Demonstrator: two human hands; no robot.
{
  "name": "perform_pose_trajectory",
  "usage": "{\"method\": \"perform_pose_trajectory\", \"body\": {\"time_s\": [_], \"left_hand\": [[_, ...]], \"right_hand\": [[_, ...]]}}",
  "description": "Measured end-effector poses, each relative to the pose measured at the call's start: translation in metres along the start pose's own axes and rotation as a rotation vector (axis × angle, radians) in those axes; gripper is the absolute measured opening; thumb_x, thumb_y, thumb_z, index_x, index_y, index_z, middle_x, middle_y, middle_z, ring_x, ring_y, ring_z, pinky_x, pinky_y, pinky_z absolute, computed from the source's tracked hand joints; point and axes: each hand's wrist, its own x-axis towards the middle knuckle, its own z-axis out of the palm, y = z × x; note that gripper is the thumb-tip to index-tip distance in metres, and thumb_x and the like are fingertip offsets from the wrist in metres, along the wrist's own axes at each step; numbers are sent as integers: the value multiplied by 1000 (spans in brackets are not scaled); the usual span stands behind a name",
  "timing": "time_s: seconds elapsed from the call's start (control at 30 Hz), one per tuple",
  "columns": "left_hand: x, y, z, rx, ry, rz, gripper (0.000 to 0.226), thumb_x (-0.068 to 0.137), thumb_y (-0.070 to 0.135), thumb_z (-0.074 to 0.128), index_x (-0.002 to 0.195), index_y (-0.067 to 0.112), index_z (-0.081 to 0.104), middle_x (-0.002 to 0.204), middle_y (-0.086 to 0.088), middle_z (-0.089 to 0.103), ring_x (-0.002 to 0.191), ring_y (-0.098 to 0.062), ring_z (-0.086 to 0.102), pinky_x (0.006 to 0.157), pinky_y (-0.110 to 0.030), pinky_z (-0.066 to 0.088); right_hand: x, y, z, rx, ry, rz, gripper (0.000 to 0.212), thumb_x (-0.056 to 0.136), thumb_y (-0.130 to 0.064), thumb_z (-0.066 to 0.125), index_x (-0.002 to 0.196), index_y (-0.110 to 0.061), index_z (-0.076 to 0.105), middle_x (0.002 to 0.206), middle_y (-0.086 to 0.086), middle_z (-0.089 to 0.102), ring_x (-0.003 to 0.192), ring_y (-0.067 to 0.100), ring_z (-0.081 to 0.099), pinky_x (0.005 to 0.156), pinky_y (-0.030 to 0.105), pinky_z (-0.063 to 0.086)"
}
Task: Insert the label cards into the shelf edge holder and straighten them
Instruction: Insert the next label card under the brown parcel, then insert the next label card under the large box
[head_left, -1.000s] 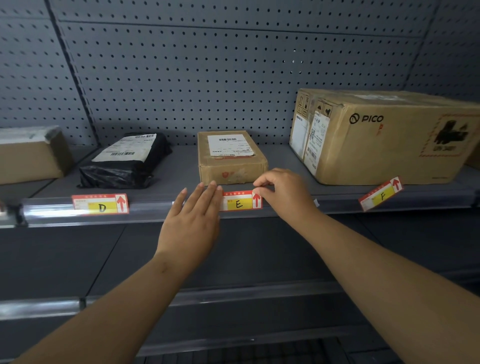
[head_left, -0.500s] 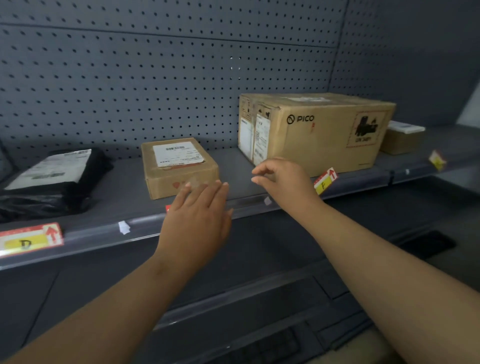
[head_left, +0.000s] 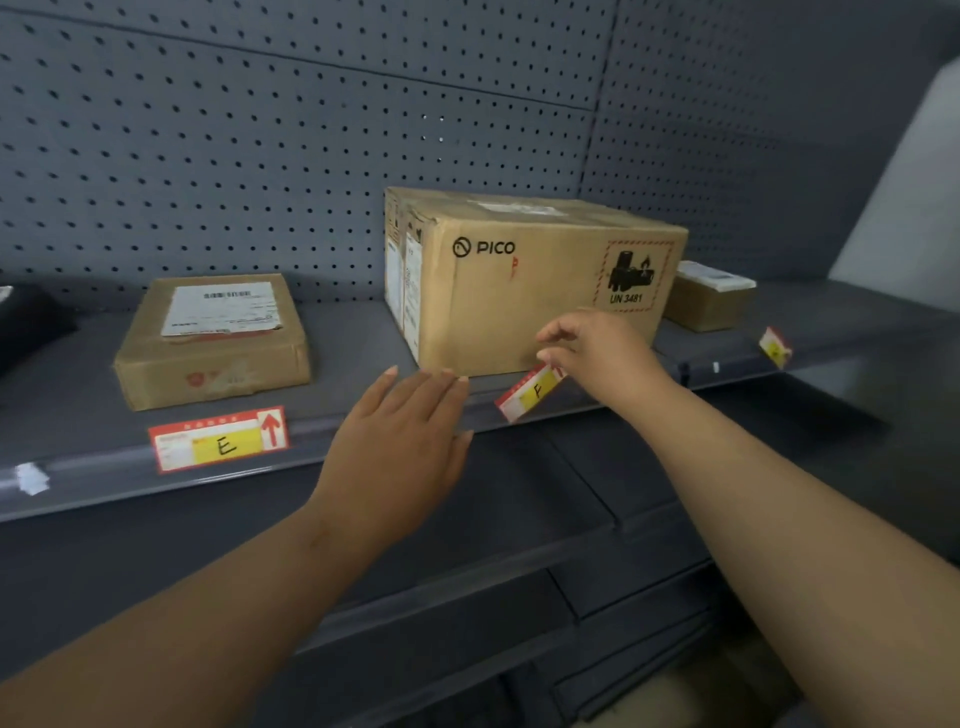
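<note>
- The label card marked F sits right of centre in the frame, crooked in the shelf edge holder: its right end rides up toward the big PICO box while its left end dips below the rail, so it reads as only part seated
- The right hand is at the card's raised upper right corner, thumb and forefinger close together there; they look to be touching or just pinching that corner, but blur keeps me from telling whether the card is truly gripped
- That corner is probably chosen because it is the end standing proud of the channel, so pressing it down would level the card
- The left hand hovers flat at the centre of the frame with fingers spread and straight, holding nothing; its fingertips reach toward the shelf lip just left of the F card, likely placed to steady the low end or to smooth along the strip
- The card marked E, at lower left, lies level inside the holder under the small parcel, so that one seems finished
- Another card at the far right edge also hangs tilted and looks to need the same treatment later
- The risk I see is the F card popping free if the corner is pushed too hard
</note>
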Motion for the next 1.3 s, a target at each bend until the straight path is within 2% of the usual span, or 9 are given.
{"method": "perform_pose_trajectory", "body": {"time_s": [0.13, 0.3, 0.6, 0.73, 0.83, 0.97, 1.07, 1.2, 1.3], "left_hand": [[20, 29, 16, 20, -27, -18, 50, 83, 35, 37, 119, 7, 58, 117, -10, 63, 106, -25, 60, 97, -43, 40], [31, 52, 37, 74, -17, -72, 50, 74, 26, 71, 117, 4, 60, 117, -13, 63, 105, -28, 60, 96, -45, 41], [32, 60, 52, 130, -69, -137, 53, 70, 20, 75, 117, 1, 60, 122, -18, 60, 108, -32, 59, 93, -47, 43], [32, 57, 53, 160, -63, -112, 43, 80, 23, 62, 118, 2, 59, 122, -17, 59, 109, -32, 58, 94, -46, 43], [30, 56, 54, 169, -103, -108, 48, 78, 22, 68, 120, 3, 58, 124, -17, 58, 112, -33, 56, 95, -47, 42], [25, 56, 55, 191, -149, -103, 56, 75, 24, 70, 124, 2, 54, 129, -19, 54, 116, -34, 53, 96, -47, 41], [21, 57, 58, 222, -150, -67, 58, 77, 24, 68, 128, 2, 51, 135, -20, 48, 122, -35, 47, 100, -49, 36], [17, 59, 66, 277, -168, -39, 54, 88, 29, 37, 135, 3, 43, 142, -20, 39, 129, -33, 40, 104, -48, 29], [15, 61, 70, 296, -197, -37, 57, 87, 30, 28, 137, 4, 41, 143, -19, 37, 131, -32, 37, 106, -47, 28]], "right_hand": [[11, 26, 0, -43, -54, -117, 23, 87, -20, 63, 110, -16, 66, 113, 0, 60, 105, 14, 53, 87, 23, 39], [25, 43, 7, -68, -130, -276, 26, 86, -20, 63, 112, -16, 64, 116, 1, 60, 112, 18, 51, 95, 32, 41], [40, 47, 17, -75, -248, -445, 27, 87, -21, 62, 114, -18, 64, 119, -1, 60, 114, 17, 49, 96, 32, 38], [44, 47, 17, -61, -285, -441, 25, 88, -16, 60, 113, -16, 66, 116, 2, 61, 109, 18, 53, 91, 29, 40], [46, 49, 16, -80, -342, -425, 23, 90, -13, 57, 111, -14, 67, 114, 3, 61, 103, 19, 55, 87, 29, 42], [44, 63, 23, 101, -285, -387, 18, 87, -13, 61, 102, -14, 71, 104, 2, 64, 84, 8, 50, 64, 17, 38], [42, 71, 26, 210, -270, -345, 17, 86, -11, 63, 100, -13, 73, 101, 2, 68, 83, 6, 52, 64, 13, 39], [38, 78, 29, 315, -212, -298, 15, 85, -11, 64, 97, -11, 73, 98, 3, 71, 82, 6, 54, 64, 8, 39], [35, 81, 32, 344, -183, -277, 15, 86, -11, 64, 96, -11, 73, 97, 5, 71, 82, 9, 56, 68, 18, 44]]}}
